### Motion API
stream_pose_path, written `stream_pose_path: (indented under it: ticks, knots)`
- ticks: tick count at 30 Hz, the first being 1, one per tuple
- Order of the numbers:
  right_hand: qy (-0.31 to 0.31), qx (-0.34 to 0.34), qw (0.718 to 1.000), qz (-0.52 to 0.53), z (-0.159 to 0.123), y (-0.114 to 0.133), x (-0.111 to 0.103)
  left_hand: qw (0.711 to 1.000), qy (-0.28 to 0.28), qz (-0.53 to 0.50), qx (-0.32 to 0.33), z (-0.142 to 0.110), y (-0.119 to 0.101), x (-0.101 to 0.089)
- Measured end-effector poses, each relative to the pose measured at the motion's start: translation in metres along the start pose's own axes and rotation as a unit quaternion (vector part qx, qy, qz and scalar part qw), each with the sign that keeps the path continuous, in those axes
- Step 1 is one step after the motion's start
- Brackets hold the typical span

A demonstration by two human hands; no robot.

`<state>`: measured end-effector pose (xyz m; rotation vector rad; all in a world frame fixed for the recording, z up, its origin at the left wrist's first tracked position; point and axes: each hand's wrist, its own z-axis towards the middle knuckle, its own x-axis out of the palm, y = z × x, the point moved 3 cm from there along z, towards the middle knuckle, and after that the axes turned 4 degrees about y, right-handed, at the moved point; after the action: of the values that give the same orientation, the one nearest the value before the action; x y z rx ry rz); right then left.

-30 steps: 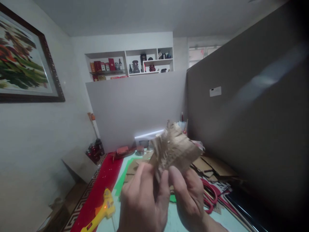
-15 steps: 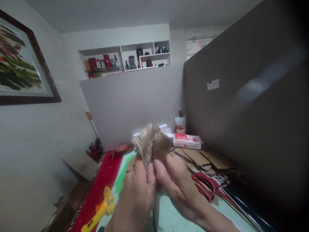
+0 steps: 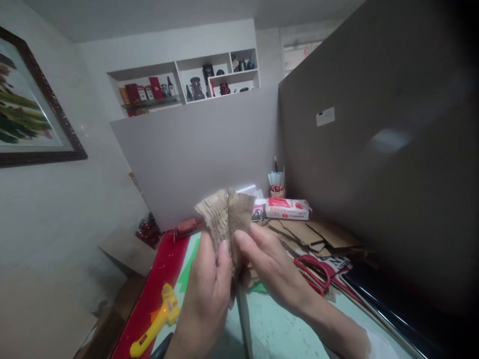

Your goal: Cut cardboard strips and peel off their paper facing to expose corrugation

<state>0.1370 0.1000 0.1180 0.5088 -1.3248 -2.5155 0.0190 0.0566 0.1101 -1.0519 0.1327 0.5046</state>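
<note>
Both hands hold up a folded piece of brown corrugated cardboard [image 3: 229, 217] in front of me, above the table. My left hand [image 3: 207, 294] grips its lower left side, thumb and fingers closed on it. My right hand [image 3: 269, 267] pinches the lower right side, fingers pressed against the cardboard. The cardboard is bent along a middle crease, its two flaps close together, ribbed face on the left. A thin upright board edge [image 3: 243, 319] shows below the hands.
A yellow glue gun [image 3: 157, 321] lies on the red cloth [image 3: 157, 284] at left. Red scissors [image 3: 312, 269] and flat cardboard pieces [image 3: 318, 234] lie at right, a red-white packet [image 3: 287, 208] and a pen cup [image 3: 277, 187] behind. Grey partition boards [image 3: 374, 149] stand behind and to the right.
The cardboard went from a wide open sheet to folded along its crease and moved left and lower. Both hands kept their grip; the view tilted down.
</note>
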Motion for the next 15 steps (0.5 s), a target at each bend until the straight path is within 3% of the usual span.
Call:
stream_pose_path:
  ticks: [4,7,10,15]
  knots:
    - [-0.005,-0.004,1.0,-0.002,-0.002,-0.0001,0.0025,0.995,-0.02,-0.09,-0.034,0.0017,-0.0038,0.0012]
    - [0.037,-0.032,0.999,-0.013,-0.0054,0.0041,0.0057,0.99,-0.055,-0.126,-0.009,0.0021,-0.0088,0.0008]
    - [0.072,-0.051,0.996,-0.017,-0.0073,0.0069,0.008,0.995,-0.078,-0.055,-0.004,0.0014,-0.008,-0.0002]
    - [0.061,-0.044,0.997,-0.005,-0.0063,0.0087,0.0086,0.991,-0.082,0.094,0.048,-0.0009,-0.0044,-0.0018]
